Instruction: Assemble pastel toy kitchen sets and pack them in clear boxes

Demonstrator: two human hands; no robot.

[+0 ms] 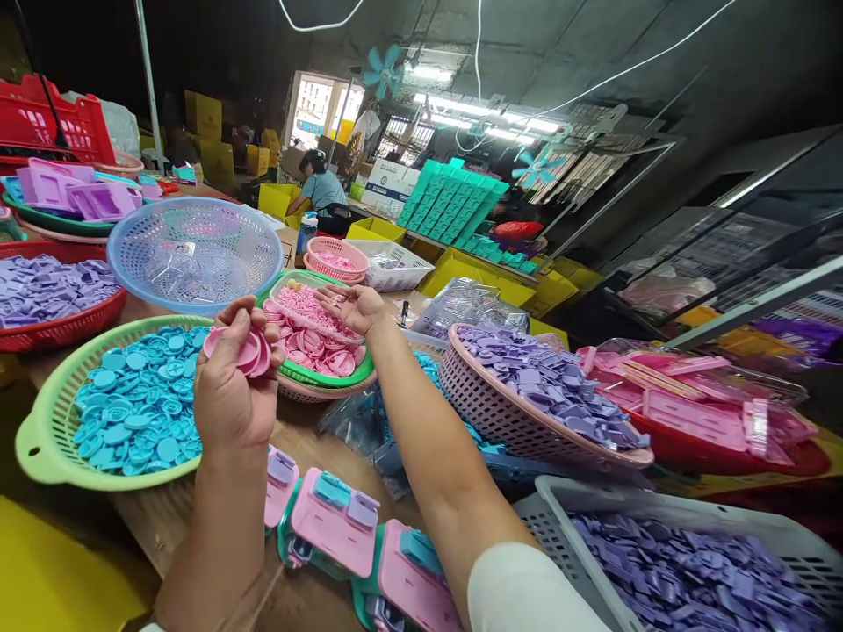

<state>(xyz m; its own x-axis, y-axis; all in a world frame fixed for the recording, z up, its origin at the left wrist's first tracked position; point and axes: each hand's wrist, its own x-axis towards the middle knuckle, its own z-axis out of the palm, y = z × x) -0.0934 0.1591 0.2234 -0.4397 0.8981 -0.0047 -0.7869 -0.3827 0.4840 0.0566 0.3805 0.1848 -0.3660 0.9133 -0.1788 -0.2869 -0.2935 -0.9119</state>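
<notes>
A white sleeve (pixel 523 590) leaves the right forearm (pixel 425 412) bare.

Overhead tubes (pixel 454 106) and an overexposed opening (pixel 314 104) glare against dark surroundings, with edges stretched.

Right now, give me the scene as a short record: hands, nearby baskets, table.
Left hand: holding pink discs
Right hand: open, near small pink parts; contact unclear
Green basket: blue discs
Pink basket: purple parts
Table: row of pink-topped units between the forearms
</notes>
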